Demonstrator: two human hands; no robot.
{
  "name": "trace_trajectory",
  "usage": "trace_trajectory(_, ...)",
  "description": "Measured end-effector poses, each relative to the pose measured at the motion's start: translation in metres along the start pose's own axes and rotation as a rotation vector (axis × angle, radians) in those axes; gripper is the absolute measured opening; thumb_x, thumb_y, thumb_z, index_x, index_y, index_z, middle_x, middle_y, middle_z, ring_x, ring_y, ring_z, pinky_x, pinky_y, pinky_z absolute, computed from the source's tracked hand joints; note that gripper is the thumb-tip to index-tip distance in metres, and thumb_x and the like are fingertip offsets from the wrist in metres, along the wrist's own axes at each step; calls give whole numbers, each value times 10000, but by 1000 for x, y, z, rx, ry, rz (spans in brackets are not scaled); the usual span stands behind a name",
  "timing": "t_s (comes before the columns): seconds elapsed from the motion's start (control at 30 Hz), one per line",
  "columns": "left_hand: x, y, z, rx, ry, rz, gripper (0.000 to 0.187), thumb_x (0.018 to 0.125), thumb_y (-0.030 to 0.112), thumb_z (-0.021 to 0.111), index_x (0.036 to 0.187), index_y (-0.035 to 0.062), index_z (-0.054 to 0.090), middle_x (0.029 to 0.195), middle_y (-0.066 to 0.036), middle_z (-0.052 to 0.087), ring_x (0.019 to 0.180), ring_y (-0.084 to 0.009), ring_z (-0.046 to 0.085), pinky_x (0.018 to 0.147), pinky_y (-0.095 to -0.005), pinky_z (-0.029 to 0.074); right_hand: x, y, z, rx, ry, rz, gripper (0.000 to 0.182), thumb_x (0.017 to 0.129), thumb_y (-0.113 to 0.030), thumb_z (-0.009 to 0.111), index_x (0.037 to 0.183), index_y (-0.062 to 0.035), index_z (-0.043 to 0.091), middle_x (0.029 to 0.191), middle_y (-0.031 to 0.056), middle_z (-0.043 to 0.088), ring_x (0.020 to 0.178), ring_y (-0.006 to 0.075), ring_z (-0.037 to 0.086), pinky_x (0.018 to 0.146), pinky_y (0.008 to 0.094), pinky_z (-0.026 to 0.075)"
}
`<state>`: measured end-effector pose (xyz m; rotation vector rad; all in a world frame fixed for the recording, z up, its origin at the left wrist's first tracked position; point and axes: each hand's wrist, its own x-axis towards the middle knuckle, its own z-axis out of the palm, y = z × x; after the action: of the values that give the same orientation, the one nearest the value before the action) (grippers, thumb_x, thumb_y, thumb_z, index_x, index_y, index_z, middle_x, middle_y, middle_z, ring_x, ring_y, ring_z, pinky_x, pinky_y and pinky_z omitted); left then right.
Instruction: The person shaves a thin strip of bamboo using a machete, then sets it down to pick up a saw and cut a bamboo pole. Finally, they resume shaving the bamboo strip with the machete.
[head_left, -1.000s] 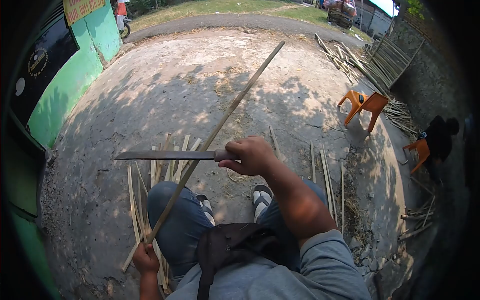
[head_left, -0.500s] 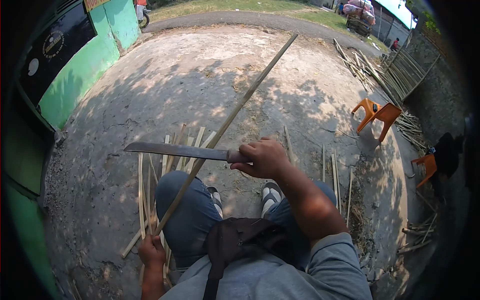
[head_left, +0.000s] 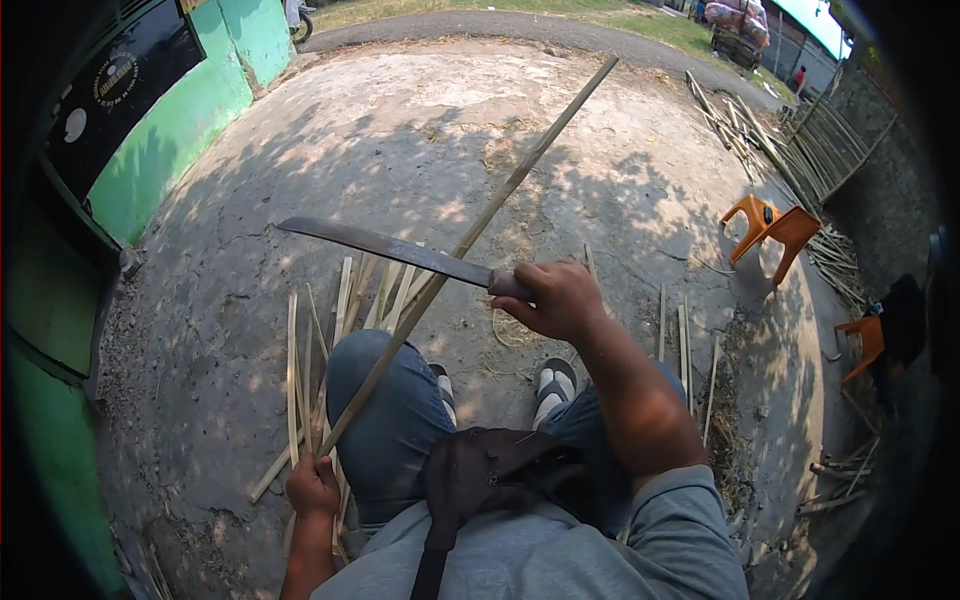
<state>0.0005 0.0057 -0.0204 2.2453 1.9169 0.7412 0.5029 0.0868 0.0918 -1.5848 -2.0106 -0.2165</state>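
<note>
A long bamboo strip [head_left: 510, 186] slants from lower left to upper right, passing over my bent left knee. Its lower end is gripped in my left hand [head_left: 314, 487], fingers wrapped round it. My right hand [head_left: 560, 300] is closed on the handle of a machete [head_left: 390, 248]. The long blade points left and crosses the strip just beyond my knees, apparently touching it. Several cut bamboo strips [head_left: 292, 370] lie on the ground beside my left leg, partly hidden by the knee.
More strips [head_left: 685, 350] lie right of my right leg. Orange plastic chairs [head_left: 770, 235] stand on the right, with bamboo piles [head_left: 735, 135] behind. A green wall [head_left: 170, 150] runs along the left. A loaded cart [head_left: 738, 35] stands by the road at the back.
The machete's blade has tilted, its tip now higher than its handle, and sits slightly lower along the strip relative to my hand. The whole view has shifted a little.
</note>
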Motion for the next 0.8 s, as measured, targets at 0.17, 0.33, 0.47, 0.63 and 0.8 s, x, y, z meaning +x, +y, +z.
trace_trajectory(0.17,5,6,6,-37,12,21,653,1064,632,421,770,56,514,649,-212,550,657,-502,596,570,-559,424,8,5,-11,19,-1,-94,463,864,-585,765,821,-148,616,718,65,684,665,324,703,619,457,522)
trace_trajectory(0.33,3,8,5,-23,29,16,652,1063,633,423,770,59,520,647,-214,554,654,-502,597,563,-554,426,9,27,-2,41,57,73,463,880,-578,756,830,-138,618,708,91,674,658,344,694,597,480,519)
trace_trajectory(0.47,2,9,-1,-21,19,-6,654,1060,634,429,765,57,518,642,-217,554,655,-501,601,559,-547,426,3,13,-5,-2,-2,96,467,880,-572,762,848,-128,620,709,94,662,684,343,691,616,479,516)
trace_trajectory(0.63,6,8,3,-83,-12,-7,661,1057,636,440,759,51,513,638,-214,550,647,-493,601,558,-543,423,3,-6,-13,-5,-36,-106,465,868,-583,766,853,-140,626,716,66,665,696,318,691,687,445,515)
trace_trajectory(0.8,4,1,3,-69,-28,-6,669,1049,649,449,757,51,512,628,-205,544,630,-484,595,555,-534,423,10,30,-10,24,38,24,448,880,-563,763,839,-134,640,719,99,679,698,337,700,671,454,525)
